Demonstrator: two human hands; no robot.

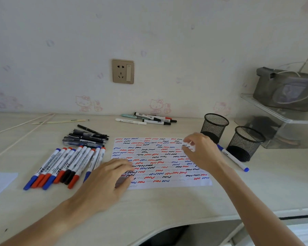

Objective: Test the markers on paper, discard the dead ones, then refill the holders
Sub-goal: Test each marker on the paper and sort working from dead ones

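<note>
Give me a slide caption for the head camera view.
Both hands over scribbled test paper, markers left, mesh holders right.

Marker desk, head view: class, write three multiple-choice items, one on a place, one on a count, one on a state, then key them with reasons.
1. Where does the lone blue-capped marker lie?
A. right of the test paper, beside the holders
B. inside a holder
C. on the wall socket

2. How many mesh holders stand on the desk?
A. one
B. two
C. four

3. What is the left hand doing?
A. gripping a marker
B. lying flat on the paper's left edge
C. lifting a holder

Key: 1 A, it lies on the desk by the nearer holder; 2 B, two black cups show; 3 B, its fingers lie straight.
</note>
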